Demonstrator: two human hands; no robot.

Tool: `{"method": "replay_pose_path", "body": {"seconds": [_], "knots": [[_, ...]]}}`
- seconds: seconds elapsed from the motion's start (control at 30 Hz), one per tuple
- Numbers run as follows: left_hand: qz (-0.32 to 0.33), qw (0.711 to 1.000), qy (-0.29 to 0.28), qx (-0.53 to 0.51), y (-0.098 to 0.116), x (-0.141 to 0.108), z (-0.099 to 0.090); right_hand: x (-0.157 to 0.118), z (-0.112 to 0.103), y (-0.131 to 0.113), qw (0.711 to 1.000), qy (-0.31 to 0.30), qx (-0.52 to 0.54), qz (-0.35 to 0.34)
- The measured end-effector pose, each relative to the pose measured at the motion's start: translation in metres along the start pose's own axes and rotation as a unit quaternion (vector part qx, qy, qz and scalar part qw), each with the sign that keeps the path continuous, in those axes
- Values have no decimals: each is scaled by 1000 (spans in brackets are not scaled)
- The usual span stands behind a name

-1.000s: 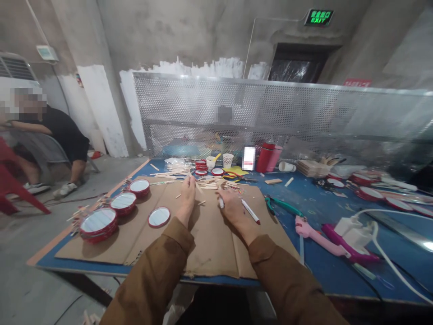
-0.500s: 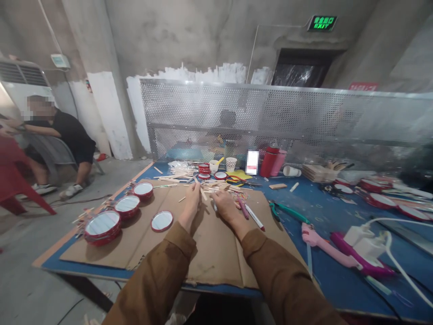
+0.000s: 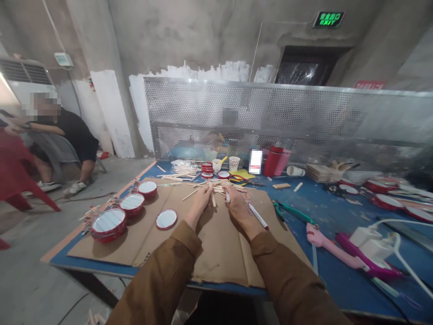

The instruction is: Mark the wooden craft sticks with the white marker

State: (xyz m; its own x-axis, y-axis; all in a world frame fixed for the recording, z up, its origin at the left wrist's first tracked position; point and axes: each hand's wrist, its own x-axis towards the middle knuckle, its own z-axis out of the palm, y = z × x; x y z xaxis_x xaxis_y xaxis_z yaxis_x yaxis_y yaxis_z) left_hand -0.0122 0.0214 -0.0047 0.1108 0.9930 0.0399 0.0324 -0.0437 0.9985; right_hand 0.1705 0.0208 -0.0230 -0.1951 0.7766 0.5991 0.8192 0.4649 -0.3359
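The left hand [image 3: 202, 201] and right hand [image 3: 239, 207] sit close together, any grip unclear, at loose wooden craft sticks [image 3: 214, 195] on a cardboard sheet [image 3: 216, 253], with several seemingly finished red-rimmed round mirrors [image 3: 108, 225] left of them.

Pretty much a bare-bones craft workshop, tbh: raw concrete walls [image 3: 189, 36], a green exit sign [image 3: 328, 20], a perforated metal screen [image 3: 237, 113], and a big blue desk [image 3: 333, 225] piled with wooden craft sticks [image 3: 216, 185], green-handled pliers [image 3: 294, 213] and red-rimmed round mirrors [image 3: 166, 219].

A green exit sign [image 3: 328, 20] glows above a dark doorway [image 3: 306, 67].
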Motion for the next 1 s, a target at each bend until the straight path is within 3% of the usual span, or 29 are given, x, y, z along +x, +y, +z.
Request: {"method": "replay_pose_path", "body": {"seconds": [0.1,0.2,0.3,0.37,0.47,0.63,0.7,0.83,1.0], "knots": [[-1,1000,-7,0,0,-1,-2,2,-5,-9,996,-72,-51,1],[17,998,-55,7,0,-3,-3,4,-6,-16,985,-142,-93,17],[44,994,-98,5,-1,-3,1,4,-4,-18,984,-160,-70,29],[42,992,-116,-4,-2,-2,4,4,-2,-14,991,-127,-24,31],[11,989,-146,-12,-2,-1,7,0,-4,-5,997,-18,53,55],[17,984,-178,5,-2,-3,8,-18,-19,0,975,141,162,60],[33,981,-192,-1,-3,-4,8,-30,-25,-4,968,163,181,57],[49,971,-233,3,-4,-3,8,-43,-30,-17,968,149,195,48],[59,970,-236,-1,-4,-3,10,-41,-27,-28,954,216,198,67]]}}
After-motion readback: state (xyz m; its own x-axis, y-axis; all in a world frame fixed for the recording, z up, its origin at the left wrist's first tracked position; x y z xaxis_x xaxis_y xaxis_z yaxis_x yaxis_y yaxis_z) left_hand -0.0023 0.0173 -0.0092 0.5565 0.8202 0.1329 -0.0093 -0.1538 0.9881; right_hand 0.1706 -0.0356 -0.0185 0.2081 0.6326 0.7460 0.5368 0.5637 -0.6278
